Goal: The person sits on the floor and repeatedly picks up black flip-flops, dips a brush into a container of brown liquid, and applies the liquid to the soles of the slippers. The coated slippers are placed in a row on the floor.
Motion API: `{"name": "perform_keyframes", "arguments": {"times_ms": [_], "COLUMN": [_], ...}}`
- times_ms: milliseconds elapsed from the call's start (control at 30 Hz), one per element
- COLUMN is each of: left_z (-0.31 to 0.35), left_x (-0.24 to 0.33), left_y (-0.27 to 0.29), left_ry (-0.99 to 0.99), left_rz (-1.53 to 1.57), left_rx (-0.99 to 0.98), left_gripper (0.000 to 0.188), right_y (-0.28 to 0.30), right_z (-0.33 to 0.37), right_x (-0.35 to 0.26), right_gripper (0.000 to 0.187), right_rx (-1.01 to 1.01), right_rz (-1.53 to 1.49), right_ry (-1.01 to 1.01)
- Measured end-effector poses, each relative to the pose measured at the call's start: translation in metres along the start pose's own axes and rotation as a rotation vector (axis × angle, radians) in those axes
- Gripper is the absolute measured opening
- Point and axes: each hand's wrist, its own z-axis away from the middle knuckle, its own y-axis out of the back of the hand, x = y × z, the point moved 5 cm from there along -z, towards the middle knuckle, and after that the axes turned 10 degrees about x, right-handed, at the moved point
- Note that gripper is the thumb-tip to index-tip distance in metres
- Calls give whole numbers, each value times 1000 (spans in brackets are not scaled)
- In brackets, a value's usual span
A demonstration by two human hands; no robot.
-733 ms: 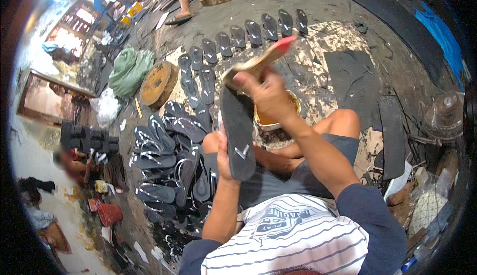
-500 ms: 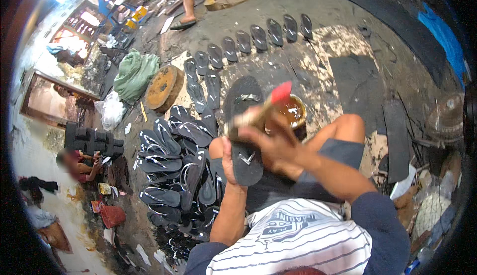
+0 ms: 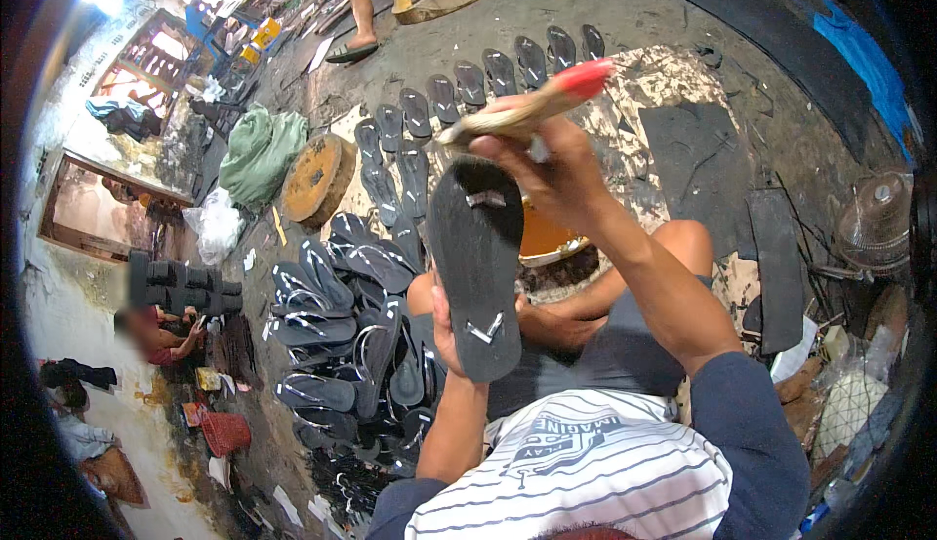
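Head view: with left hand [image 3: 446,337] clamped on the black sole [image 3: 476,286] over the lap [image 3: 566,379] and right hand [image 3: 568,164] clamped on the brush [image 3: 535,108] near the sole's far end, best brace firmly and stroke evenly.

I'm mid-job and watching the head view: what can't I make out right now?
- Left hand: head view, most fingers hidden behind the black sole.
- Sole's far face: head view, turned away from the camera.
- Brush: head view, middle partly covered by the right hand.
- Bowl: head view, partly blocked by sole and right hand.
- Seated co-worker: head view, upper body cut off by the top edge.
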Motion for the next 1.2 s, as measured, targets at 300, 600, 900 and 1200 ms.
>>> {"name": "perform_keyframes", "arguments": {"times_ms": [300, 600, 900, 1200], "left_z": [-70, -76, -153, -331], "left_x": [32, 4, 37, 171], "left_y": [-31, -35, 13, 180], "left_ry": [-67, -26, 9, -193], "left_rz": [177, 161, -10, -606], "left_rx": [-40, 0, 59, 713], "left_gripper": [51, 50, 50, 30], "right_y": [-33, -49, -37, 127], "right_z": [113, 53, 87, 68], "right_x": [-30, 11, 5, 92], "right_gripper": [26, 39, 35, 35], "right_rx": [-110, -309, -425, 452], "right_rz": [-162, 4, -34, 250], "right_ry": [-63, 202, 126, -379]}}
